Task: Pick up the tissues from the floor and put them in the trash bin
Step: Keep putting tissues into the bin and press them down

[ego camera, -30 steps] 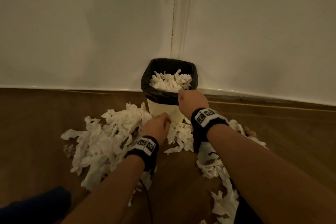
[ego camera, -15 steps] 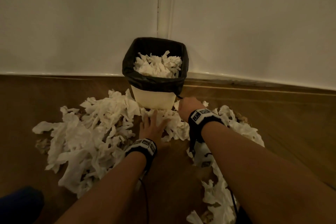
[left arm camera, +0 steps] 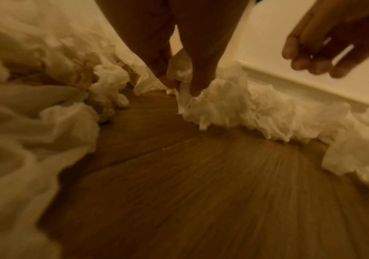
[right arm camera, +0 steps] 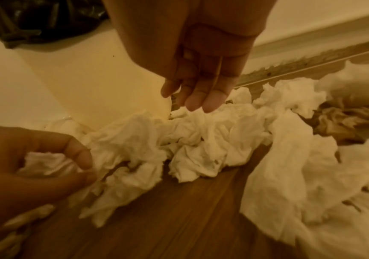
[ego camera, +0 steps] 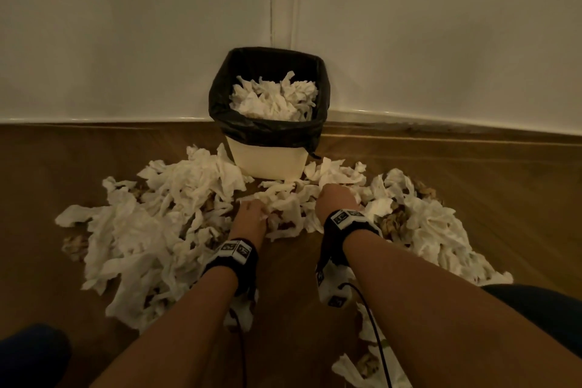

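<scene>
right wrist: left hand (right arm camera: pixel 35 166) apparently pinches tissues (right arm camera: pixel 134 149).

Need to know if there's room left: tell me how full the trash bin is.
Nearly full. In the head view, crumpled tissues fill the trash bin to just below its rim.

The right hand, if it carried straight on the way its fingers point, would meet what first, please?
Most likely the crumpled white tissues on the wooden floor just under the right hand's fingertips, beside the cream trash bin; depth is unclear.

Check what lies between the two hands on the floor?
Crumpled tissues fill the stretch between the left hand, which grips one end, and the right hand. Head and right wrist views show it.
</scene>
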Demonstrator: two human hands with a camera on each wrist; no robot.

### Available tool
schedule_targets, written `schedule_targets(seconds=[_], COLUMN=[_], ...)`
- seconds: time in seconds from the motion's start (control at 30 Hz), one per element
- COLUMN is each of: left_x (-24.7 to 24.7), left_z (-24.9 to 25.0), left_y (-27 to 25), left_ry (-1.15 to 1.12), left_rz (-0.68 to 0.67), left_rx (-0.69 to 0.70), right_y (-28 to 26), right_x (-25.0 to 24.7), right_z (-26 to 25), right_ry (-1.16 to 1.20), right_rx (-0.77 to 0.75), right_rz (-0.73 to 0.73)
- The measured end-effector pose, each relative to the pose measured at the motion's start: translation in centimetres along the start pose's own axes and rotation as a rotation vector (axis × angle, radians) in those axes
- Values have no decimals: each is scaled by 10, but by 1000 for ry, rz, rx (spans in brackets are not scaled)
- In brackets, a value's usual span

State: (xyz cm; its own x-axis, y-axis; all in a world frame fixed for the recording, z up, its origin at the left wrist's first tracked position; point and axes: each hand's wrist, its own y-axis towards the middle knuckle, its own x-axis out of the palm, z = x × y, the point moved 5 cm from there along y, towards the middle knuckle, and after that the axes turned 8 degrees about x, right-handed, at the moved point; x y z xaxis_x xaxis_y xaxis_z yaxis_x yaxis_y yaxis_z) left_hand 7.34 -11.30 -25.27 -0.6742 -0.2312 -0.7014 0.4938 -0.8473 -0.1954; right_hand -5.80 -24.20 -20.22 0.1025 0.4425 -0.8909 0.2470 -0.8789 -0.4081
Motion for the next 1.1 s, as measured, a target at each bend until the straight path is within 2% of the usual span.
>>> schedule_targets(seconds=[0.17,0.3,0.4,0.5,0.6,0.7,0.83,0.93,1.0,1.07,1.1], left_x=[-17,-23,-24,-24,-25,-30,-39,-47,-53,-60,-65], left_z=[-5,-7,-8,-5,-3,-6,2,12,23,37,45], left_y=[-11,-10,-10,-9,-5,-5,-9,-19,-25,-29,-32], left_ry=[-132,-58,-46,49,169,149,36,-152,-240,-236,-239], left_rz=[95,112,91,28,-16,16,74,152,153,110,102], left_rx=[-75,-106,-168,-145,-89,-103,-105,-101,-85,-82,-82], right_y=[-3,-4,-3,-4,-5,-7,-6,-16,-28,-37,-46], right_x=[14,29,45,59,59,54,37,11,-7,-25,-36], right_z=[9,7,6,12,16,15,15,4,-1,-7,-8], right_ry=[110,92,18,-41,-190,-222,74,407,549,721,886], right_rx=[61,64,52,102,87,92,156,194,226,220,229], right_rz=[-32,-95,-172,-252,-205,-185,-214,-258,-318,-375,-414])
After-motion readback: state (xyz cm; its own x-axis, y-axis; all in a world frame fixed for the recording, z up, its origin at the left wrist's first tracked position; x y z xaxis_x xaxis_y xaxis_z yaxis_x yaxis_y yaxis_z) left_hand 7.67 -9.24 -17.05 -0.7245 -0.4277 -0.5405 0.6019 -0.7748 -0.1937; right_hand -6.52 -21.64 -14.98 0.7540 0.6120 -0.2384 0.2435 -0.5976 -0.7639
